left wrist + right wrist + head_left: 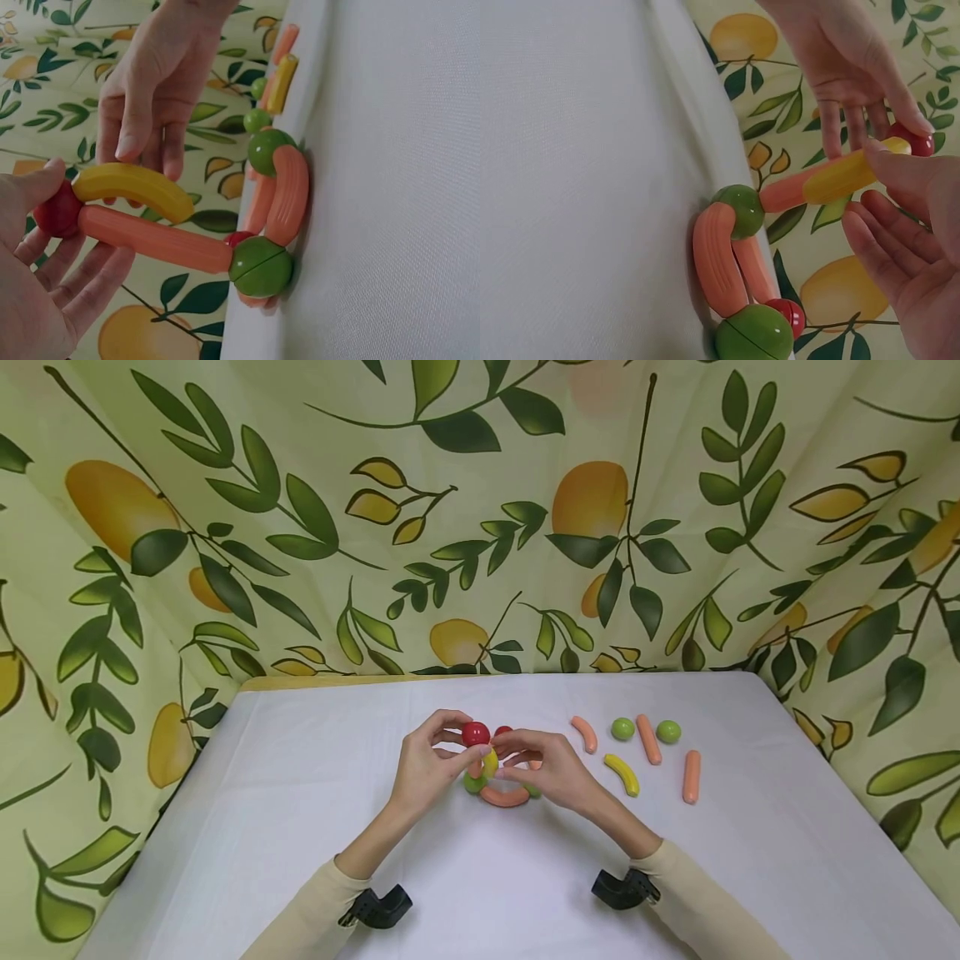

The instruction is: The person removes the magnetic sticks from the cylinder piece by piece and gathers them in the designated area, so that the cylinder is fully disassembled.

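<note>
Closest up you've got beige sleeves (311,906), then both hands. Left hand (429,764) has its thumb and fingers pinching a red ball (476,732), held up above the white table (480,877). Right hand (551,768) is pinching a yellow curved stick (135,187), one end right up against that ball. Under the ball an orange stick (154,238) stands roughly upright on a green ball (261,268). An orange curved stick (504,797) links two green ones down on the table. Loose balls and sticks (648,740) lie off to the right, leafy fruit-print curtain (300,539) behind everything.
</note>
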The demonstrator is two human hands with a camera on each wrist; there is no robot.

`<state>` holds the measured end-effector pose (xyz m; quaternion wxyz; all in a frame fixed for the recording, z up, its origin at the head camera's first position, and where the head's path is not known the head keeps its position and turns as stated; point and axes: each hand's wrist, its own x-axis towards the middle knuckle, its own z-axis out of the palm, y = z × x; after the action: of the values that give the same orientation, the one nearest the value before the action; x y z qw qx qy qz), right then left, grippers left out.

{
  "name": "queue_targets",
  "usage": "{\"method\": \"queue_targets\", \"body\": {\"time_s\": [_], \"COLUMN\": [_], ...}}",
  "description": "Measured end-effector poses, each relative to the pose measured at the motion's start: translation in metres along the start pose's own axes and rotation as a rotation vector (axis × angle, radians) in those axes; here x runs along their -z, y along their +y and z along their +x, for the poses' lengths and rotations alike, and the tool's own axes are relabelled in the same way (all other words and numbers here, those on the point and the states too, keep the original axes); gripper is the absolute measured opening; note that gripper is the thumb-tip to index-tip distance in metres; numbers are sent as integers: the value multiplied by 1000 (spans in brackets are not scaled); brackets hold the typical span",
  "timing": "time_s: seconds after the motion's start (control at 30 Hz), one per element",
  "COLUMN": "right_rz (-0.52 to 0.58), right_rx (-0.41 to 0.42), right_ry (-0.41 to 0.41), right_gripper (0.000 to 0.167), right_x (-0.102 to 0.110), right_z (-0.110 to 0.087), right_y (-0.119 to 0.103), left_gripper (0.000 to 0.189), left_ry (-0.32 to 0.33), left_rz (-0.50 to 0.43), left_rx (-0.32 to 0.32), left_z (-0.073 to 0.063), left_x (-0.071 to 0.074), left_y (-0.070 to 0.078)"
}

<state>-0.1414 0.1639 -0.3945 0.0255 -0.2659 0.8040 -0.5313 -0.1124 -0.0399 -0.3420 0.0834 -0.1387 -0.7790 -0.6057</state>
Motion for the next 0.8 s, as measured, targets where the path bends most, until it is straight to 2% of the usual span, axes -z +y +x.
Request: {"method": "queue_targets", "body": {"time_s": [0.23,0.4,0.63,0.8], "right_rz": [4,-13,-11,32], "right_rx": [18,-1,-27,-42], "right_ry": [8,18,15,8], "right_gripper": [41,36,33,34], "right_x": [-4,-6,-5,-5], "right_z": [0,1,1,2], "right_y": [0,-2,-4,-2], "left_gripper": [36,35,37,37], "left_ry": [-22,-28,-32,-47], "left_rz": [-4,-9,-33,-33], "left_rx": [5,3,-21,-33], "left_z": [0,1,8,9], "left_x": [1,1,-2,-2], "left_y": [-1,-4,-39,-43]}}
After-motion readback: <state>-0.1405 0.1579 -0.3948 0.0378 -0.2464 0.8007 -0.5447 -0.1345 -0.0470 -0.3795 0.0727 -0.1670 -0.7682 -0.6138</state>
